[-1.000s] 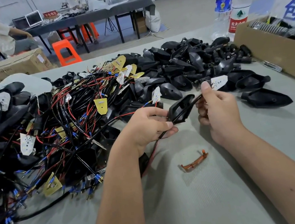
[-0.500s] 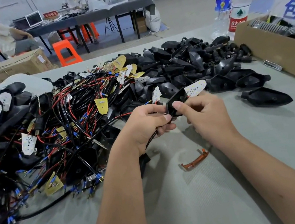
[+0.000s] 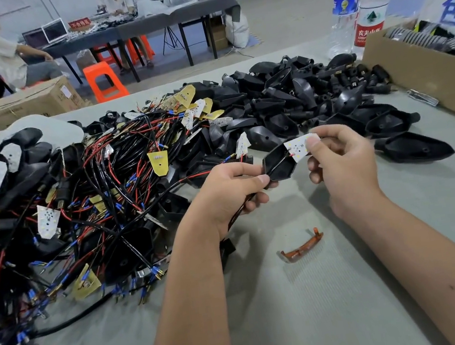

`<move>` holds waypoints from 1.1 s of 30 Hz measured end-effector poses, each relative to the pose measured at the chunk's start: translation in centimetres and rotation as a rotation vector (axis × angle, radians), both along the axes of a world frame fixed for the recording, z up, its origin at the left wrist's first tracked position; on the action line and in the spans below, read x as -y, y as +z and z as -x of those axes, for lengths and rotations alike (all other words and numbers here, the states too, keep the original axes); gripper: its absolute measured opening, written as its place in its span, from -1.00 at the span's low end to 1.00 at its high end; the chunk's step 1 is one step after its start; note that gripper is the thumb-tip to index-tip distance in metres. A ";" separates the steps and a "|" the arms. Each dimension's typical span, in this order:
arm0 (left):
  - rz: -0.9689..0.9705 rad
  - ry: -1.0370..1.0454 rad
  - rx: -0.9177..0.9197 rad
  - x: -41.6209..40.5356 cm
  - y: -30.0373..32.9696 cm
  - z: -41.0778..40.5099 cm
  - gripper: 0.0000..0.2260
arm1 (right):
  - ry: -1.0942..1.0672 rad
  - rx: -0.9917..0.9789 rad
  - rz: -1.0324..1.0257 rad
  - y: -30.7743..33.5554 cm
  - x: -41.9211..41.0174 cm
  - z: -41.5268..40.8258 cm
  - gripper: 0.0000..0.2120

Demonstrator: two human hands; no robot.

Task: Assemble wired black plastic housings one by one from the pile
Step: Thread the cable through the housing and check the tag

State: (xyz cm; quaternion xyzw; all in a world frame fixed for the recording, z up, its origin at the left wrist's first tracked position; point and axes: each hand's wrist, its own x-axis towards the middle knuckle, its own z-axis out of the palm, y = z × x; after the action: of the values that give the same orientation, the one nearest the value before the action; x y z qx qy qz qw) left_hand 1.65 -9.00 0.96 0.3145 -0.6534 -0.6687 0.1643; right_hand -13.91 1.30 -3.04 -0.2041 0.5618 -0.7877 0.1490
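A: Left hand (image 3: 230, 192)?
B: Its grip holds the black housing (image 3: 279, 162) above the counter (image 3: 312, 306), cavity upward.
A: Right hand (image 3: 341, 162)?
B: Pinches the white LED board (image 3: 300, 147) beside the cavity, apparently ready for seating.

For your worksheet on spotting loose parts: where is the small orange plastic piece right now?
In the head view the orange plastic piece lies alone on the grey table, between the two forearms, nearer than the hands and right of the wire pile.

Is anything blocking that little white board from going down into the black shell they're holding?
Nothing visible. The right hand pinches the white LED board just above the open black housing held by the left hand; only the board's own wires run into the cavity.
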 end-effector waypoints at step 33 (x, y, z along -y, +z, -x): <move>-0.088 -0.106 -0.024 1.1 -0.2 -1.0 -0.82 | 0.179 -0.048 -0.068 -0.1 -0.1 0.6 -0.93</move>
State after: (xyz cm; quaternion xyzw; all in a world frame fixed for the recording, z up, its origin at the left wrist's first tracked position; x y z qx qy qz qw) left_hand 2.67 -10.09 0.78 0.2781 -0.6370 -0.7084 0.1226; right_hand -14.47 1.36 -3.18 -0.2670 0.5710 -0.7468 0.2122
